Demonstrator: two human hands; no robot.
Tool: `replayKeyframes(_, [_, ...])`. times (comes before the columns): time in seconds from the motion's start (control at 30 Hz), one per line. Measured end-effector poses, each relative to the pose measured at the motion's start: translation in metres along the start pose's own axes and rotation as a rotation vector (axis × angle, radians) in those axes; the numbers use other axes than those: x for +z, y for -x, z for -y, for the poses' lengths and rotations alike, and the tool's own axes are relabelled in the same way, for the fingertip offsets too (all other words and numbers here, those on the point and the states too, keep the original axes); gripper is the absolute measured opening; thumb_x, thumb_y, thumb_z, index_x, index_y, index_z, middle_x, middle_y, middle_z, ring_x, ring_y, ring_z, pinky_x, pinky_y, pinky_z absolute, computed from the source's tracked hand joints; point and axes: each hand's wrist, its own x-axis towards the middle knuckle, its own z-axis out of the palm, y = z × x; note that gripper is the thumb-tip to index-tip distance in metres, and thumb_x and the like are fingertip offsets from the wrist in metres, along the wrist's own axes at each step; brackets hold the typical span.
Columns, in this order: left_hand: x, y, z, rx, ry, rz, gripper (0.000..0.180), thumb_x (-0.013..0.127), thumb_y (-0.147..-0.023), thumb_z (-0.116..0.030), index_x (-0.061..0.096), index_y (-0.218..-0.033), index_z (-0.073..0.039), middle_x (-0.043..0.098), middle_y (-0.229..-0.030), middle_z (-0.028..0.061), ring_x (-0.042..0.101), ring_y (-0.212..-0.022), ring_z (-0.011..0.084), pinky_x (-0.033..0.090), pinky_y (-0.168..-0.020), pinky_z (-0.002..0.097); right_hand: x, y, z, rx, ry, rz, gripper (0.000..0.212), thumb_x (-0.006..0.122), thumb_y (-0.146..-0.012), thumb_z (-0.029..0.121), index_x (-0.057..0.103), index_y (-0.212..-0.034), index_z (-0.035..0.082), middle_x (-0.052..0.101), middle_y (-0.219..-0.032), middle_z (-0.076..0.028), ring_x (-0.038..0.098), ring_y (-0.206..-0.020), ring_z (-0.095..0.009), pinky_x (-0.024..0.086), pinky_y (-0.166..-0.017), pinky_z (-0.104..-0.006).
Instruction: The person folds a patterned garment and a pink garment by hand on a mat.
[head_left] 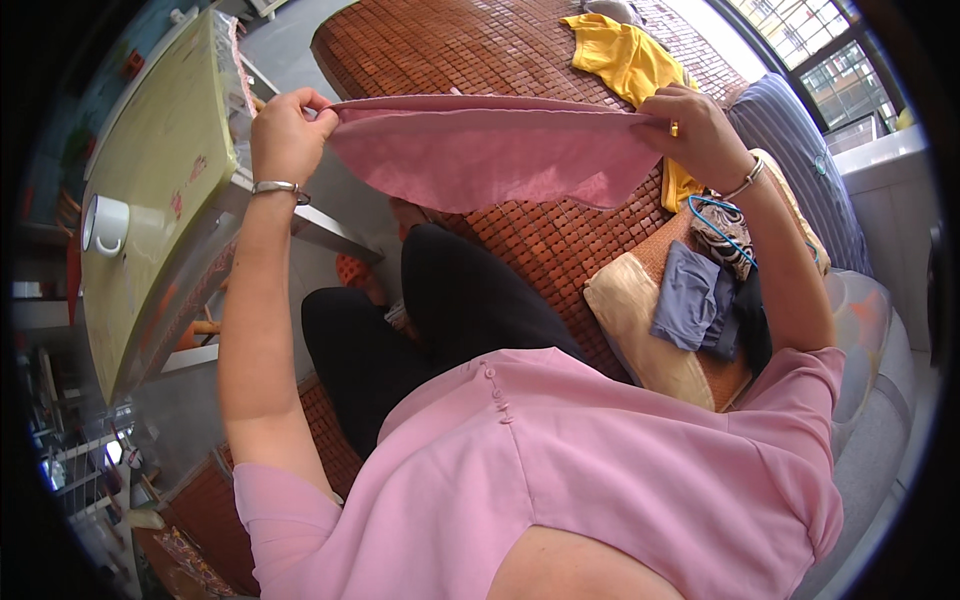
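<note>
A pink cloth (pixel 490 155) hangs stretched between my two hands, held up in front of my knees. Its upper edge is doubled and nearly straight, while the lower edge droops in a curve; what kind of garment or cloth it is, I cannot make out. At its left corner, my left hand (pixel 288 138) pinches the fabric between thumb and fingers. My right hand (pixel 692 132) grips the opposite corner the same way, level with the left. Beyond the right hand a yellow shirt (pixel 622 58) lies spread on the brown tile mat (pixel 430 45).
To the left stands a table (pixel 150 165) with a yellow-green cover and a white mug (pixel 105 226). Folded grey clothes (pixel 685 295), a beige cloth (pixel 645 325) and a blue hanger (pixel 722 222) lie near my right arm. A striped blue pillow (pixel 805 170) sits farther right.
</note>
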Motion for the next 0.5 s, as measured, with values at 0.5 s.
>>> replayKeyframes(0.5, [0.108, -0.157, -0.08, -0.069, 0.957, 0.298, 0.014, 0.045, -0.09, -0.001, 0.055, -0.098, -0.003, 0.064, -0.083, 0.008, 0.064, -0.07, 0.0159, 0.055, -0.061, 0.0293, -0.065, 0.006, -0.064, 0.107, 0.097, -0.299, 0.009, 0.067, -0.077, 0.008, 0.063, -0.085, 0.004, 0.06, -0.074, -0.01, 0.06, -0.067, -0.021, 0.05, -0.064, -0.0315])
